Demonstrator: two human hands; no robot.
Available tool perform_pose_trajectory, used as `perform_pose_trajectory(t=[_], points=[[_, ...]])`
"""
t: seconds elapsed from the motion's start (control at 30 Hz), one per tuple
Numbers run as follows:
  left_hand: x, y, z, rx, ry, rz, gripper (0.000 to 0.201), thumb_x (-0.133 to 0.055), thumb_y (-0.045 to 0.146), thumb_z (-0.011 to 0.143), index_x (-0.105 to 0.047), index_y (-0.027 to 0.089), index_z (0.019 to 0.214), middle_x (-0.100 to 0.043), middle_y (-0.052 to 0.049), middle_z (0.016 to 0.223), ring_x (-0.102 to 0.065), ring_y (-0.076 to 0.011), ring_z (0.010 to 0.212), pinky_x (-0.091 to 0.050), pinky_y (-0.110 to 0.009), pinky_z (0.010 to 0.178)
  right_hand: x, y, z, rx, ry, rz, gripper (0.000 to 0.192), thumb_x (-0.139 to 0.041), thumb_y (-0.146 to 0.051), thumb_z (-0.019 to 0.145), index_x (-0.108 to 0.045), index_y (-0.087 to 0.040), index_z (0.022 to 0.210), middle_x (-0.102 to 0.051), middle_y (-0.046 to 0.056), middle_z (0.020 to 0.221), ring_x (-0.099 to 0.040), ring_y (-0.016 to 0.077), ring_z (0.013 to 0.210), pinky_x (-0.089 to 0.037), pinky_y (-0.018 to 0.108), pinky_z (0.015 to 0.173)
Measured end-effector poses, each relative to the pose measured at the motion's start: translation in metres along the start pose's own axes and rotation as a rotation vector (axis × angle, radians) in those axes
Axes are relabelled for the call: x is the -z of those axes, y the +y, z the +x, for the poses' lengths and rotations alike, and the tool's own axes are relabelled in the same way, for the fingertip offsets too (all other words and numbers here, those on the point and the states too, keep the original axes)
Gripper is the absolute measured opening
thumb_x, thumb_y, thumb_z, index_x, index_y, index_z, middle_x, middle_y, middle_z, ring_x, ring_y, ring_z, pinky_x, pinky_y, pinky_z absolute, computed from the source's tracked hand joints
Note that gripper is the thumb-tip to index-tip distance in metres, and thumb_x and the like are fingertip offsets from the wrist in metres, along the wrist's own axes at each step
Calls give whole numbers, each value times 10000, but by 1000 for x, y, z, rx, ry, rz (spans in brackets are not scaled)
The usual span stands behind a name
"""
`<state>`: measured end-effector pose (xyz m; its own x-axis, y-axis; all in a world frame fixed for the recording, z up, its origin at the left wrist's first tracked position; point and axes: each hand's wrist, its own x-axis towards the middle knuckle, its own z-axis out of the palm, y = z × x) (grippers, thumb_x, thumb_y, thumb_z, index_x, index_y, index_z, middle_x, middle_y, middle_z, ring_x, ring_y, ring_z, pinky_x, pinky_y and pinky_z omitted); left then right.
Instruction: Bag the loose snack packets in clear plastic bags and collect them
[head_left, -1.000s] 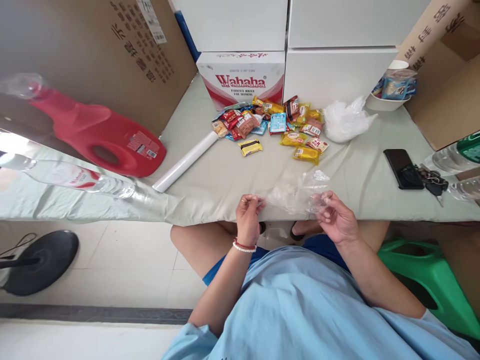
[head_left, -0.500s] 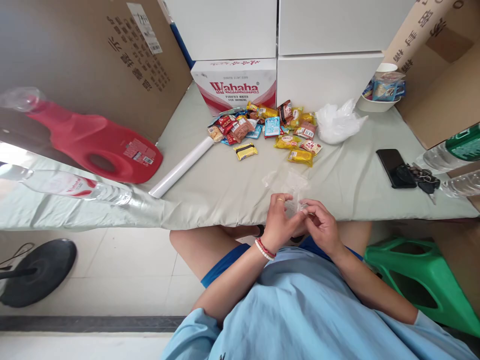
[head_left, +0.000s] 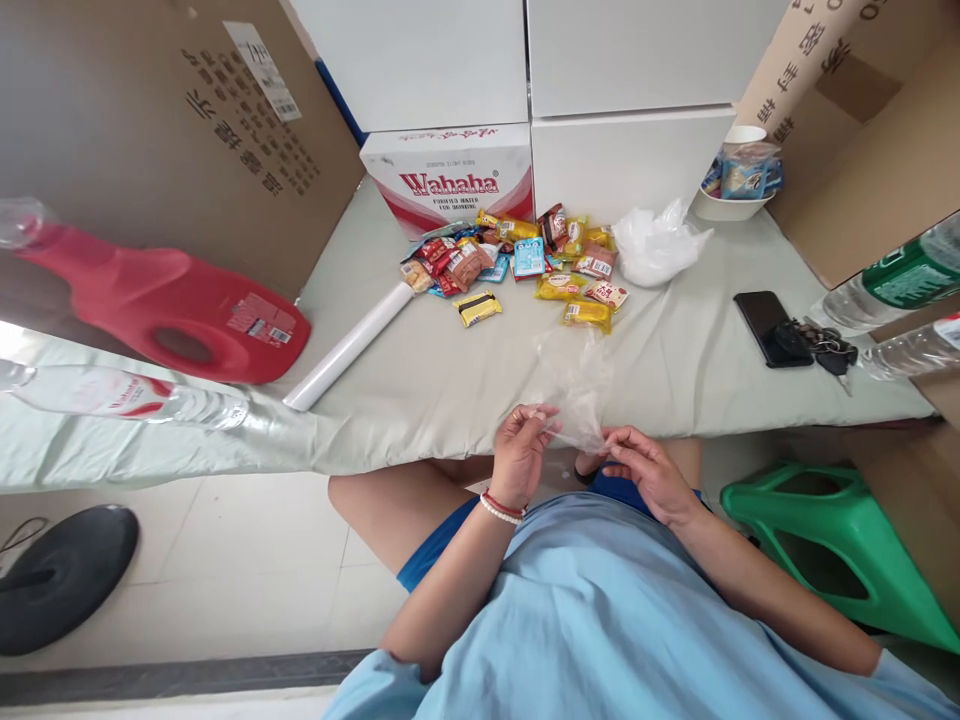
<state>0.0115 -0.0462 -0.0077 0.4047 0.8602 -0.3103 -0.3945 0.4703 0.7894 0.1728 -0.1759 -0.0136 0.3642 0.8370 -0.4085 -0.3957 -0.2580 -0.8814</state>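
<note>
A thin, clear plastic bag [head_left: 576,385] stretches between my two hands at the table's front edge, its far part lying on the cloth. My left hand [head_left: 523,450] pinches one side of its near edge. At the other side, the fingertips of my right hand [head_left: 646,468] are closed on it. Beyond the bag lies a loose heap of wrapped snacks [head_left: 465,262] in red, brown, blue and yellow. A yellow snack packet [head_left: 477,309] rests a little apart from the heap, and another yellow packet [head_left: 587,316] is just past the bag.
A white roll [head_left: 349,345], a red jug [head_left: 187,310] and a water bottle [head_left: 127,392] lie at left. A crumpled white bag [head_left: 660,245], a snack-filled bowl [head_left: 731,207], a phone [head_left: 766,322] and keys [head_left: 831,350] are at right. Boxes [head_left: 450,185] stand behind; a green stool [head_left: 825,540] is below.
My hands have moved apart from close together, drawing the near edge of the plastic bag out between them. The bag is more spread. The whole view has shifted slightly.
</note>
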Motion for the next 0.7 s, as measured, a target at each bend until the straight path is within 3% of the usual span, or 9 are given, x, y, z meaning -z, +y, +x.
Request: perform_pose_trajectory(t=[0.17, 0.27, 0.33, 0.4, 0.57, 0.63, 0.7], points=[[3, 0, -14, -246, -200, 233, 274, -790, 349, 845, -635, 188, 689, -703, -93, 1139, -656, -250, 1196, -567, -469, 1033, 20, -30, 23, -8, 150, -138, 571, -648, -705, 882, -630, -262, 1243, -740, 104, 1066, -724, 239, 952, -615, 295, 628], [0, 1, -20, -320, -301, 362, 256, -784, 356, 861, -671, 198, 693, -708, -123, 1195, -658, -272, 1218, -538, -515, 1087, 12, -44, 53, -42, 99, -189, 772, -854, -497, 777, -494, -285, 1428, -735, 81, 1042, -736, 241, 910, -634, 323, 642], [3, 4, -19, -370, -303, 381, 222, -771, 338, 872, -687, 205, 715, -710, -123, 1203, -654, -276, 1231, -533, -517, 1091, 2, -48, 72, -42, 63, -175, 887, -927, -307, 669, -476, -281, 1433, -715, 32, 957, -726, 208, 820, -638, 325, 669], [13, 8, -12, -404, -191, 360, 195, -750, 320, 884, -688, 206, 739, -709, -111, 1201, -650, -265, 1231, -532, -491, 1085, -8, -49, 86, -17, 28, -110, 854, -915, -219, 618, -514, -280, 1370, -688, -7, 900, -716, 182, 783, -640, 321, 697], [60, 16, 13, -338, 356, 324, 187, -756, 325, 829, -635, 193, 776, -697, -44, 969, -672, -176, 935, -556, -321, 866, -21, -51, 100, 57, -89, -32, 686, -906, -275, 632, -596, -277, 1244, -675, -11, 916, -716, 181, 848, -642, 330, 727], [72, 21, 15, -337, 481, 339, 195, -743, 342, 834, -611, 199, 824, -653, -18, 907, -643, -157, 849, -539, -292, 788, -25, -51, 100, 58, -101, -49, 659, -916, -312, 631, -610, -265, 1212, -663, -15, 901, -712, 179, 823, -631, 322, 690], [70, 30, 9, -431, 514, 438, 181, -708, 361, 880, -618, 212, 931, -641, -29, 984, -637, -168, 911, -532, -309, 840, -30, -49, 100, 77, -95, -74, 629, -919, -348, 633, -617, -253, 1176, -653, -18, 888, -707, 175, 794, -618, 314, 666]])
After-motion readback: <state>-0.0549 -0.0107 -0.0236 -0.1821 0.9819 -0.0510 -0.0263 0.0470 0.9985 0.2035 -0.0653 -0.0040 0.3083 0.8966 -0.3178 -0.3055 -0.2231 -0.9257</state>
